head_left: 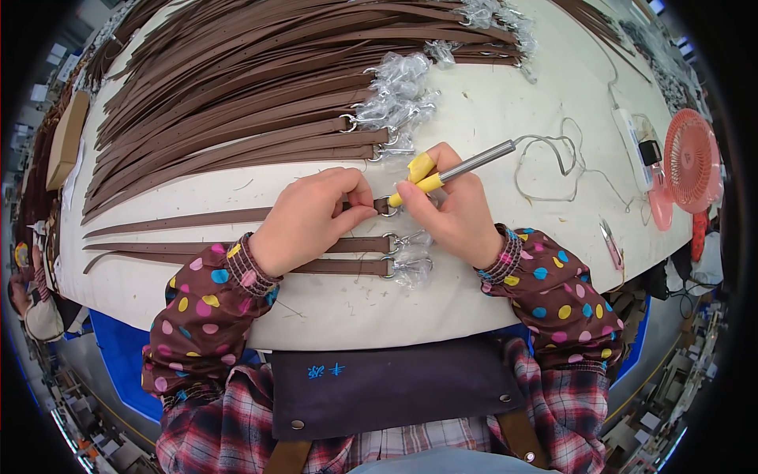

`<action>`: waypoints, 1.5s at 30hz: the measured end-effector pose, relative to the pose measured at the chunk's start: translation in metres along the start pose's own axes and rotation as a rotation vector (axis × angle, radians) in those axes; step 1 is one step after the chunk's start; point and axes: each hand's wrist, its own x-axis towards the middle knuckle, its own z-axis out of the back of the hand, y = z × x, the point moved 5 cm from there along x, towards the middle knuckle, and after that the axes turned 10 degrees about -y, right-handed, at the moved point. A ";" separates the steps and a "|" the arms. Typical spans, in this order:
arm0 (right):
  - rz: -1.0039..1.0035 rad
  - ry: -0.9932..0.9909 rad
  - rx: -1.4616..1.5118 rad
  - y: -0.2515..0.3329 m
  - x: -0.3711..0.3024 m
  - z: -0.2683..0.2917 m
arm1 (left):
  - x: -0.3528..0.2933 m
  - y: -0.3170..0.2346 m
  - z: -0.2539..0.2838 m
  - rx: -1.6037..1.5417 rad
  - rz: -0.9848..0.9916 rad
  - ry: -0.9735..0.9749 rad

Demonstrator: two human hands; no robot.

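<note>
My left hand [304, 220] pinches the right end of a brown strap [185, 222] beside its metal ring. A corded pen-shaped tool [478, 160], with a silver barrel and a yellow wrapped grip, is gripped in my right hand [459, 215]. Its tip points down at the strap's end by the ring; whether it touches cannot be made out. Yellow wrapping also covers one right finger. Nearer to me lie two more brown straps [347, 267], with metal rings and plastic-wrapped clasps [412, 268] at their right ends. My left fingers hide part of the held strap.
A thick pile of brown straps [229, 103] with plastic-wrapped hardware [399, 83] covers the table's far left. To the right are the tool's cable [565, 158], a white power strip [632, 142], a pink fan [690, 162] and small snips [610, 243]. A cardboard box [68, 142] stands far left.
</note>
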 end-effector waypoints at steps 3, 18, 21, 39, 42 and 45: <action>-0.044 0.032 -0.025 -0.003 -0.002 -0.002 | 0.001 0.007 -0.001 -0.058 0.084 0.052; -0.082 0.114 -0.099 -0.002 -0.003 -0.007 | 0.000 0.010 0.002 -0.166 0.133 0.072; -0.043 0.063 -0.078 -0.003 -0.002 -0.007 | 0.000 0.009 0.002 -0.167 0.136 0.076; -0.045 0.048 -0.085 -0.001 -0.002 -0.006 | 0.001 0.015 0.002 -0.214 0.200 0.106; -0.082 -0.049 0.034 -0.002 -0.002 0.001 | 0.008 0.004 0.005 -0.102 0.147 0.168; 0.010 -0.114 0.030 0.001 0.001 0.006 | 0.018 -0.002 0.000 0.036 -0.141 0.081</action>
